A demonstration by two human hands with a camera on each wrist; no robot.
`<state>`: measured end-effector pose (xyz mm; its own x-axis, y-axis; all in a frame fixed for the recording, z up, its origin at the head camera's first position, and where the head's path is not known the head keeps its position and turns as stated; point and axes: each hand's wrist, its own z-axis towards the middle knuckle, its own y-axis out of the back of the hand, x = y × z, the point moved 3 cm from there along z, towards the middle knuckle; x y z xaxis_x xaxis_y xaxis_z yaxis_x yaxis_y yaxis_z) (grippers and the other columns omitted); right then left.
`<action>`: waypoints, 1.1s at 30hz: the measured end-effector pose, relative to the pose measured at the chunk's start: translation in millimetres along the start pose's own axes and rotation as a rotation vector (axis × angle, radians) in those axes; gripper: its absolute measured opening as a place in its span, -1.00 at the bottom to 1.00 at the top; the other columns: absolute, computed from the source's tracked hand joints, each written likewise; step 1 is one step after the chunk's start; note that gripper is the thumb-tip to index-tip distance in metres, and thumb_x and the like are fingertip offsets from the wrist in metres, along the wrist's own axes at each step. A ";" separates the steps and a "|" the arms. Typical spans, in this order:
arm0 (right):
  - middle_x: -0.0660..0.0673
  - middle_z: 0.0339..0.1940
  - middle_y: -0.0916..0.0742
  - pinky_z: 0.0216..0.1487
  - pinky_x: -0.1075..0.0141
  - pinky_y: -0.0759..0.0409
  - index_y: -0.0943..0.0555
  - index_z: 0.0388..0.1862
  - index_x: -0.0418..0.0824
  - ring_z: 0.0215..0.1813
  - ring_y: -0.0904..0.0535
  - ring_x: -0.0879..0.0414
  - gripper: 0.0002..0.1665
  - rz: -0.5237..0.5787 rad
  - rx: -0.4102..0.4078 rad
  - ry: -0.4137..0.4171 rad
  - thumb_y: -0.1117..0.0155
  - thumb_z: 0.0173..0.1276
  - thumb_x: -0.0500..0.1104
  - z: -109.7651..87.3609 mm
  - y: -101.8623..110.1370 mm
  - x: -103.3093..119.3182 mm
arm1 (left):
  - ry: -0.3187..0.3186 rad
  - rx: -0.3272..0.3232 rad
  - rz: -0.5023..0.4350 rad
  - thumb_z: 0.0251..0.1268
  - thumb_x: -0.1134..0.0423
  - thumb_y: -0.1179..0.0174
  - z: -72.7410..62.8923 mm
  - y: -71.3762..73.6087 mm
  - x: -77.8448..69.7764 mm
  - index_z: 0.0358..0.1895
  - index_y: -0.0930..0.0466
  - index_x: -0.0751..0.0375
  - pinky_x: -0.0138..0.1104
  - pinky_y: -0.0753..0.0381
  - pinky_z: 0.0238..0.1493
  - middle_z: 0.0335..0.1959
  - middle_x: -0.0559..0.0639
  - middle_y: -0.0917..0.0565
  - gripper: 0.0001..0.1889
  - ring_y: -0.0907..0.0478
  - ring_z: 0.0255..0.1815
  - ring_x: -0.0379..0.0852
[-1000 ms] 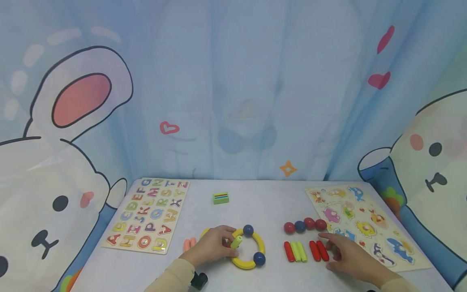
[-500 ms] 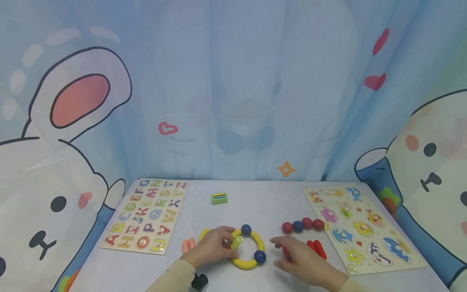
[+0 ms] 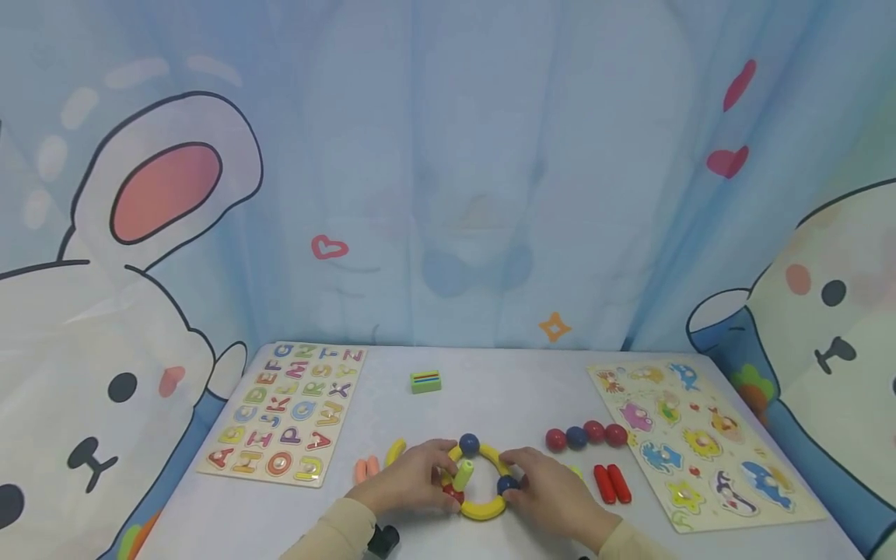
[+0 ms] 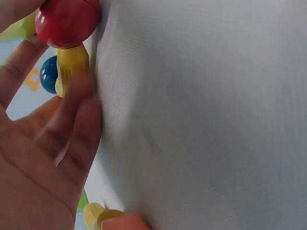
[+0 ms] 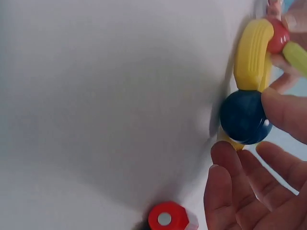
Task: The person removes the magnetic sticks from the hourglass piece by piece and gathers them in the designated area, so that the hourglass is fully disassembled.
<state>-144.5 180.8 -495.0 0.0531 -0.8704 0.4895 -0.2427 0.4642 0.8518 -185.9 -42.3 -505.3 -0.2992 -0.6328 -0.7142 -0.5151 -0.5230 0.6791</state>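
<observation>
On the table, a ring of yellow curved pieces (image 3: 483, 509) is joined by a red ball (image 4: 67, 21) and blue balls, one at the far side (image 3: 470, 444) and one at the right (image 5: 245, 117). A light green stick (image 3: 463, 474) rises from the red ball, tilted. My left hand (image 3: 414, 481) holds the red ball between thumb and fingers. From the other side, my right hand (image 3: 555, 491) grips the ring at the right blue ball, thumb against the ball and fingers around its far side.
Red sticks (image 3: 612, 484) and a row of red and blue balls (image 3: 594, 432) lie to the right, near an animal puzzle board (image 3: 700, 443). At left are a letter puzzle board (image 3: 283, 416), pink sticks (image 3: 366, 469) and a yellow curved piece (image 3: 395, 449). A small green block (image 3: 425, 381) sits behind.
My right hand has moved left from beside the red sticks to the ring and taken hold of it. The ring has turned slightly; my left hand stays at the red ball.
</observation>
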 end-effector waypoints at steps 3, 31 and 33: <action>0.06 -0.11 -0.66 -0.21 0.16 -0.67 -0.58 0.22 -0.05 -0.29 -0.56 0.19 -0.33 0.021 0.009 -0.010 -0.58 0.10 -0.10 4.6 1.8 -3.9 | -0.016 0.003 0.041 -0.12 -0.01 -0.61 -0.9 -0.5 0.0 -0.28 -0.72 -0.29 0.06 -0.26 0.40 0.49 -0.19 -0.29 -0.71 -0.21 0.48 0.06; -0.03 -0.08 -0.71 -0.25 0.34 -0.68 -0.60 0.10 -0.21 -0.18 -0.62 0.10 -0.59 0.515 0.095 0.139 -0.42 0.33 -0.11 0.3 -11.9 25.9 | -0.127 -0.078 0.195 -0.14 -0.28 -0.50 -0.1 -8.1 0.0 -0.29 -0.73 -0.38 0.06 -0.27 0.39 0.58 -0.11 -0.12 -0.69 -0.25 0.46 0.12; -0.05 -0.10 -0.71 -0.21 0.31 -0.69 -0.60 0.05 -0.22 -0.16 -0.65 0.09 -0.63 0.553 0.078 0.125 -0.41 0.33 -0.13 1.5 -14.8 26.4 | -0.140 -0.088 0.217 -0.14 -0.29 -0.49 -0.7 -8.6 -1.7 -0.29 -0.74 -0.36 0.04 -0.30 0.38 0.58 -0.07 -0.13 -0.68 -0.29 0.44 0.14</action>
<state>-140.9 150.7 -495.0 0.0113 -0.4732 0.8809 -0.3375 0.8275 0.4488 -180.4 -37.2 -509.9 -0.5064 -0.6534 -0.5626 -0.3565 -0.4354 0.8266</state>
